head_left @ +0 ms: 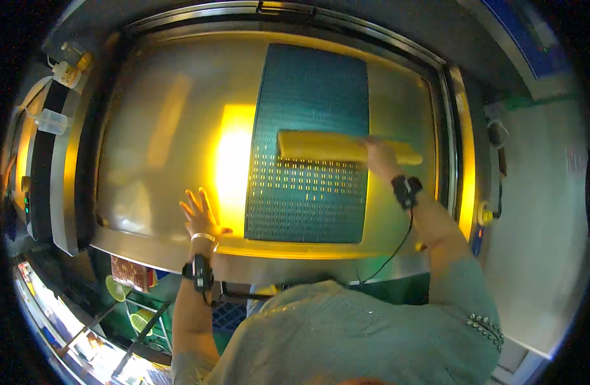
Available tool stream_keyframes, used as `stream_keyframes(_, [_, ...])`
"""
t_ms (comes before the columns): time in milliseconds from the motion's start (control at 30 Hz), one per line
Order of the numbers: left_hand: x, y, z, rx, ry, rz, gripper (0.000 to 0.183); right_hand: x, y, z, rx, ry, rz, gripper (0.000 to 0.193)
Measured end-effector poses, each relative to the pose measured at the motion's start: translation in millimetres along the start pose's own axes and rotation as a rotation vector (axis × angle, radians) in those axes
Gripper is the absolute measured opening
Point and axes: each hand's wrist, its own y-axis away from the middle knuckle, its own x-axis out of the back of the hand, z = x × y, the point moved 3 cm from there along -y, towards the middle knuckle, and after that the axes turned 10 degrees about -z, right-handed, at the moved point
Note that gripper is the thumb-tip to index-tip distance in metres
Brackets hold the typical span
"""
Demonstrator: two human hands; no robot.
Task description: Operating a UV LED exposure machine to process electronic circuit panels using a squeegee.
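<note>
Head view: right hand (379,154) grips a long yellow bar (346,147) across the dark green perforated sheet (308,141); left hand (202,215), fingers spread, presses the glowing metal table (160,128).

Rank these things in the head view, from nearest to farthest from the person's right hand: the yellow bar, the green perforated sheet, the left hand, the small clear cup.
1. Yellow bar: under the right hand, gripped at its right part.
2. Green perforated sheet: directly beneath the bar, centre.
3. Left hand: flat on the metal surface, left of the sheet.
4. Small clear cup: far left edge.
</note>
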Motion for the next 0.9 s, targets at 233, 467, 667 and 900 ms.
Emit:
stream_keyframes(233, [11,11,7,-0.101,0.037,0.102,0.143,35,-213,185,-0.106,0.083,0.267,0.046])
stream_keyframes(467, [13,16,-1,-0.016,0.010,0.007,0.147,23,-185,126,-0.184,0.070,0.149,0.045])
stream_keyframes(667, [14,12,-4,-0.059,0.028,0.077,0.149,-27,87,-49,-0.663,-0.038,-0.462,0.031])
stream_keyframes(900, [15,11,1,-0.090,0.004,0.109,0.146,-44,156,-154,0.145,-0.116,-0.286,0.055])
